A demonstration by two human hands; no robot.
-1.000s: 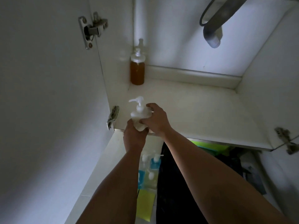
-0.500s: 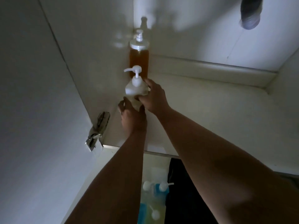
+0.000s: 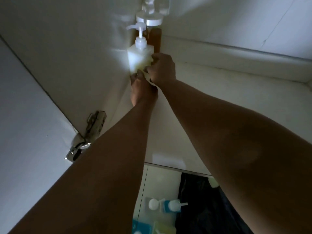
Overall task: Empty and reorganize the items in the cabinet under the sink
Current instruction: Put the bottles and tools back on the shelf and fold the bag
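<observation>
A white pump bottle (image 3: 137, 56) stands upright deep in the cabinet's back left corner, right in front of an amber pump bottle (image 3: 154, 39) with a white cap. My right hand (image 3: 161, 70) grips the white bottle's right side. My left hand (image 3: 141, 88) holds its base from below, fingers curled round the bottom. The cabinet floor (image 3: 219, 102) stretches pale to the right.
The open cabinet door (image 3: 25, 115) hangs at the left with a metal hinge (image 3: 84, 137). Below the cabinet's front edge, several pump bottles (image 3: 167, 205) with blue liquid stand on the floor beside a dark cloth (image 3: 202, 208). The back wall (image 3: 236, 22) is close.
Both hands have carried the white pump bottle further back and left into the cabinet, up to the amber bottle in the corner. The view has moved closer in.
</observation>
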